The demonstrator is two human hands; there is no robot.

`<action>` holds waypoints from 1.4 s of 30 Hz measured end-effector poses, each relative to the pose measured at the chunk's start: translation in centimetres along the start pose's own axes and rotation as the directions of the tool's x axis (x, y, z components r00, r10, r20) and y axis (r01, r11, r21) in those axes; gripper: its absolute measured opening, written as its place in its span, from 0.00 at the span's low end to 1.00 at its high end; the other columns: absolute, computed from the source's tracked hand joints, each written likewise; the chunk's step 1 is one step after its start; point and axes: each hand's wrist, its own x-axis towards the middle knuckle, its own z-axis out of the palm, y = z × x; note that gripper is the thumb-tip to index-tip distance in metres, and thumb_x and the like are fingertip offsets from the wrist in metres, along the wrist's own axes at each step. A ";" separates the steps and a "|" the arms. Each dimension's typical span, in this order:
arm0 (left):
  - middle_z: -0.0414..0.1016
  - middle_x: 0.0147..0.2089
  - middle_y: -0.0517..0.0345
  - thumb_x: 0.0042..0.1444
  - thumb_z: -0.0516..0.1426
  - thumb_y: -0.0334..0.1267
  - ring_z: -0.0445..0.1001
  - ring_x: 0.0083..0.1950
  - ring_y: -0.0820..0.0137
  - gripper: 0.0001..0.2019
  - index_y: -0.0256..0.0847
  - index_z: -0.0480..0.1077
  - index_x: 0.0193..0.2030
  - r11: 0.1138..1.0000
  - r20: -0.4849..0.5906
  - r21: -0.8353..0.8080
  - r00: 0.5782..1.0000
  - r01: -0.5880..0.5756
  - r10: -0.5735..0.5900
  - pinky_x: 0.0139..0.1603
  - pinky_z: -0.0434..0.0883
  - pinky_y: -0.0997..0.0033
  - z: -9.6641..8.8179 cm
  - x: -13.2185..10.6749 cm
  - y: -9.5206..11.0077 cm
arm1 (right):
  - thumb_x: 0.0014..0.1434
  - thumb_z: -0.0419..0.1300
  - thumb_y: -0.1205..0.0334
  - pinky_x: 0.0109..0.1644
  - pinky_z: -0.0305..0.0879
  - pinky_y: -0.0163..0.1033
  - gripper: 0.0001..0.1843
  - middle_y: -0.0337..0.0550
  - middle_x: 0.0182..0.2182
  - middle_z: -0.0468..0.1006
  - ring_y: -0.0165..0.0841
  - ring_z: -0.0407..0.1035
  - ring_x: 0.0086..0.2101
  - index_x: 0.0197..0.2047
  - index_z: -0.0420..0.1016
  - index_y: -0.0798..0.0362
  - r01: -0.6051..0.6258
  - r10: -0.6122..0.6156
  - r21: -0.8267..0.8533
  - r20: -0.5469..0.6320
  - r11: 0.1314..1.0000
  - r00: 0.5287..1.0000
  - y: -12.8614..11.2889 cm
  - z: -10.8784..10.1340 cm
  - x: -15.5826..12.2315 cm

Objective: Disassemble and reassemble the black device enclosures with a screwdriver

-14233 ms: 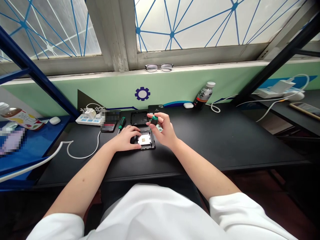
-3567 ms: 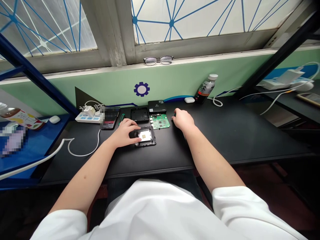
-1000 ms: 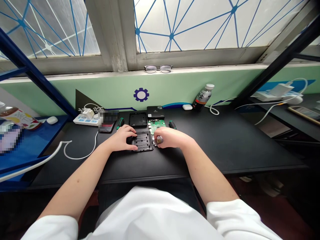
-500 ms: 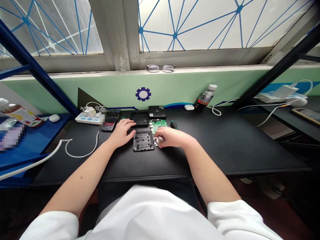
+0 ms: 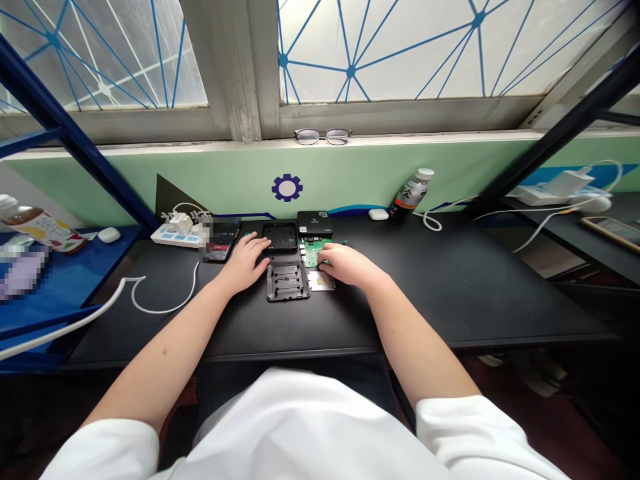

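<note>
My left hand (image 5: 245, 263) rests on the desk with its fingers spread. Its fingertips lie at the left edges of a black plastic housing half (image 5: 280, 238) and a black ribbed cover (image 5: 288, 281). My right hand (image 5: 347, 262) has its fingers curled and pinched at the near right part of a green circuit board (image 5: 311, 252). The grip itself is partly hidden by the fingers. A silver metal plate (image 5: 321, 281) lies flat just below that hand, beside the ribbed cover. A black box (image 5: 315, 223) sits behind the board.
Left of my left hand are a phone (image 5: 223, 240) and a white power strip (image 5: 176, 236) with a cable. At the back stand a dark drink bottle (image 5: 411, 195) and a white earbud case (image 5: 379, 215). Glasses (image 5: 323, 137) rest on the sill.
My right hand has let go of the silver metal plate and moved up to the circuit board. The plate now shows flat on the desk. My left hand has hardly moved.
</note>
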 end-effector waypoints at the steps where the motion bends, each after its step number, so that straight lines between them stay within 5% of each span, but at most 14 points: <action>1: 0.74 0.69 0.45 0.71 0.53 0.41 0.58 0.78 0.48 0.24 0.43 0.70 0.71 1.000 -0.025 -0.003 1.000 -0.013 0.013 0.77 0.61 0.36 -0.1 0.1 -0.1 | 0.69 0.60 0.69 0.40 0.65 0.40 0.10 0.48 0.43 0.81 0.39 0.77 0.42 0.40 0.84 0.51 0.003 -0.003 -0.004 0.012 1.000 1.000 0.0 0.0 0.0; 8: 0.73 0.69 0.46 0.64 0.51 0.27 0.59 0.74 0.46 0.25 0.49 0.80 0.60 0.995 0.041 0.090 0.999 -0.037 0.034 0.72 0.64 0.31 0.0 -0.2 -0.7 | 0.68 0.61 0.69 0.37 0.62 0.38 0.10 0.48 0.44 0.82 0.38 0.76 0.40 0.42 0.85 0.50 0.003 -0.003 -0.013 0.006 1.000 1.000 0.1 0.2 0.3; 13: 0.63 0.77 0.48 0.57 0.52 0.22 0.51 0.79 0.40 0.34 0.53 0.79 0.65 0.982 0.149 0.187 0.989 -0.026 -0.002 0.72 0.60 0.26 0.4 -0.4 -1.1 | 0.69 0.58 0.69 0.37 0.61 0.38 0.13 0.47 0.43 0.81 0.37 0.76 0.39 0.40 0.85 0.50 0.003 -0.003 -0.003 0.009 1.000 1.000 0.0 0.5 0.4; 23: 0.63 0.77 0.46 0.58 0.51 0.20 0.54 0.79 0.41 0.36 0.54 0.77 0.68 0.974 0.169 0.218 0.985 -0.062 0.025 0.72 0.62 0.28 -0.1 -0.2 -0.7 | 0.69 0.58 0.69 0.38 0.61 0.39 0.13 0.48 0.45 0.81 0.38 0.75 0.40 0.46 0.85 0.49 -0.027 0.027 0.001 0.025 1.000 0.999 -0.3 0.3 0.4; 33: 0.71 0.71 0.41 0.68 0.48 0.27 0.60 0.74 0.42 0.25 0.46 0.82 0.60 0.949 0.139 0.293 0.987 -0.118 0.080 0.65 0.68 0.32 -0.2 -0.4 -1.1 | 0.71 0.59 0.68 0.38 0.61 0.37 0.12 0.47 0.46 0.80 0.37 0.76 0.42 0.47 0.84 0.50 -0.039 0.040 -0.022 0.042 0.999 0.998 -0.3 0.5 0.4; 42: 0.77 0.63 0.45 0.72 0.57 0.39 0.64 0.69 0.45 0.12 0.49 0.84 0.45 0.976 0.073 0.196 0.994 -0.093 0.080 0.64 0.68 0.37 -0.1 0.3 -1.0 | 0.70 0.59 0.69 0.40 0.64 0.38 0.11 0.48 0.46 0.81 0.38 0.76 0.42 0.47 0.83 0.49 -0.031 0.031 0.004 0.022 1.000 0.999 -0.1 0.8 0.5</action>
